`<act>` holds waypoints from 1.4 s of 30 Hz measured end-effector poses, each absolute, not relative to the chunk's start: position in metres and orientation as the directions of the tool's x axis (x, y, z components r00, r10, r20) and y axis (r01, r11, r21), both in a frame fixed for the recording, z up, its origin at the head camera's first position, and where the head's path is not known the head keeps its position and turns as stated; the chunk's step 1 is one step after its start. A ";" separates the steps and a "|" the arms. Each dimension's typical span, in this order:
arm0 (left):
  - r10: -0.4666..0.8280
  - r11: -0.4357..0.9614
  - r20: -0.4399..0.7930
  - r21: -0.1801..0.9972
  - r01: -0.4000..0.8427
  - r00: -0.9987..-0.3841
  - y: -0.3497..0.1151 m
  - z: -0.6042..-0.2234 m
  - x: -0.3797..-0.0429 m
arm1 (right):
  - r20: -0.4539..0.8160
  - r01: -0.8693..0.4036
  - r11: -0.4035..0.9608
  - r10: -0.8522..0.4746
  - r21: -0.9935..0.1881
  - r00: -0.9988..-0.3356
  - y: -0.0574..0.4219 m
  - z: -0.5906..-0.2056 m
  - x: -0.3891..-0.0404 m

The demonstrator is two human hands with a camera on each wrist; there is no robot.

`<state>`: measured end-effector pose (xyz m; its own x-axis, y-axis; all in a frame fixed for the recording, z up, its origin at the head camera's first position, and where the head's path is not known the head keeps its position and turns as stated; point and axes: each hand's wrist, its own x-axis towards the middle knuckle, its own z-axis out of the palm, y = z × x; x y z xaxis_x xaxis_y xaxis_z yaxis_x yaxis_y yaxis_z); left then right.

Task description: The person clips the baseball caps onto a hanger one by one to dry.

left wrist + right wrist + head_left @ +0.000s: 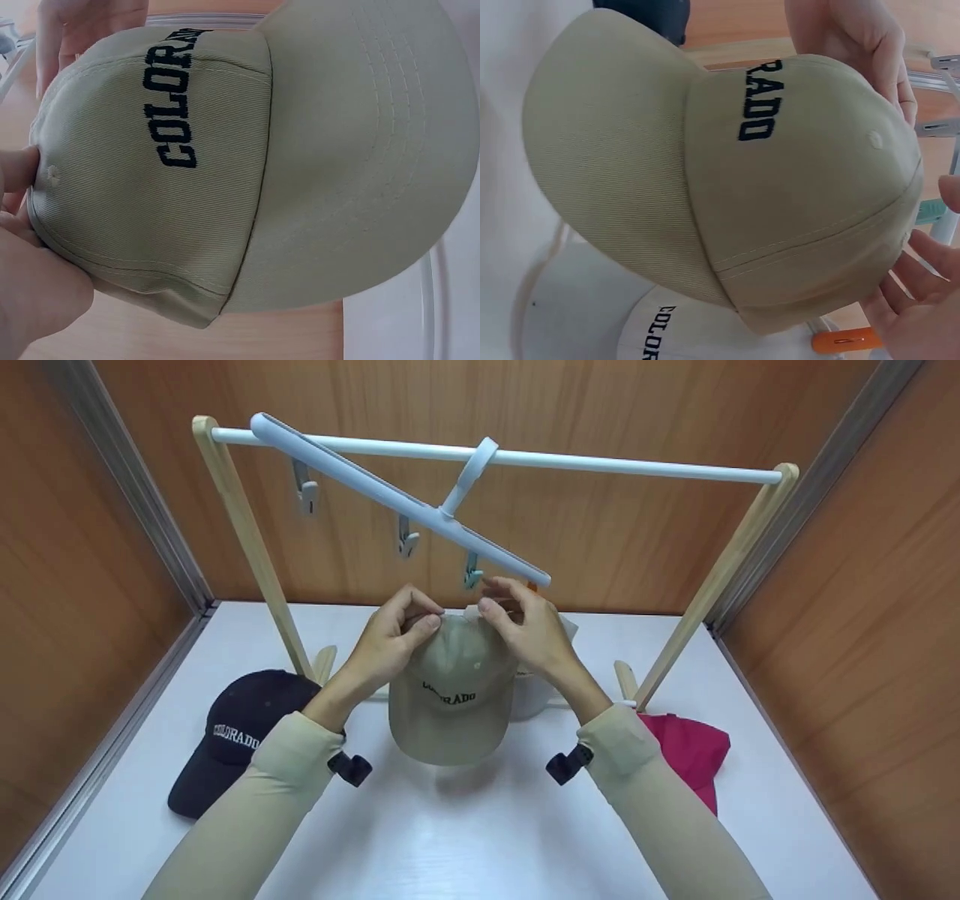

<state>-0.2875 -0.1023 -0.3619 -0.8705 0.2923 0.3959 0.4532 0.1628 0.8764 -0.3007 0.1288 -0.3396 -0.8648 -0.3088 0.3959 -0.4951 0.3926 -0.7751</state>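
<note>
A khaki cap [450, 690] with dark lettering hangs brim down between my hands, above the table. My left hand [390, 630] pinches the top of its crown; in the left wrist view the thumb [19, 169] presses at the edge. At the crown's other side is my right hand [529, 626]. In the right wrist view its fingers [922, 274] reach behind the crown, while the thumb [950, 193] stands off the fabric. Just above the hands is a teal clip [472, 574] on a pale blue hanger [375, 491]. A white cap [697, 330] is partly hidden behind the khaki one.
The hanger hooks over a white rod [600, 463] between wooden posts [251, 540], tilting down to the right. Grey clips [307, 495] and an orange clip [847, 340] are also on it. A navy cap [240, 727] lies left on the white table [450, 847], a red cap [690, 750] right.
</note>
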 end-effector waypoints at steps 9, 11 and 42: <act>0.312 0.130 0.411 0.875 0.467 -0.857 -0.103 -0.362 -0.288 | 0.198 -0.251 0.102 -0.369 -0.963 -0.908 0.117 -0.327 -0.318; 0.315 0.127 0.414 0.873 0.471 -0.854 -0.103 -0.362 -0.288 | 0.201 -0.220 0.006 -0.380 -0.975 -0.903 0.114 -0.328 -0.321; 0.288 0.224 0.421 0.844 0.488 -0.860 -0.089 -0.367 -0.290 | 0.289 -0.325 0.106 -0.265 -0.940 -0.920 0.116 -0.299 -0.298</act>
